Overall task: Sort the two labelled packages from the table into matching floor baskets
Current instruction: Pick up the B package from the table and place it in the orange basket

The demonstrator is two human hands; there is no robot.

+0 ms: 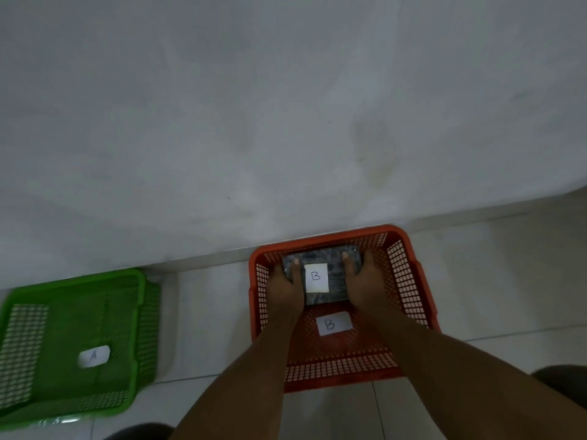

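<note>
A dark wrapped package (333, 271) with a white label marked B sits low inside the orange basket (409, 281), at its far end. My left hand (284, 282) grips the package's left side and my right hand (365, 277) grips its right side, thumbs on top. On the orange basket's floor lies a white tag marked B (334, 323), just nearer than the package. A green basket (139, 312) stands on the floor at the left with a white tag marked A (94, 356) inside and no package in it.
Both baskets stand on pale floor tiles against a white wall (286, 122) that fills the upper view. A gap of bare tile (206, 312) separates the baskets. My knees show as dark shapes at the bottom edge (562, 385).
</note>
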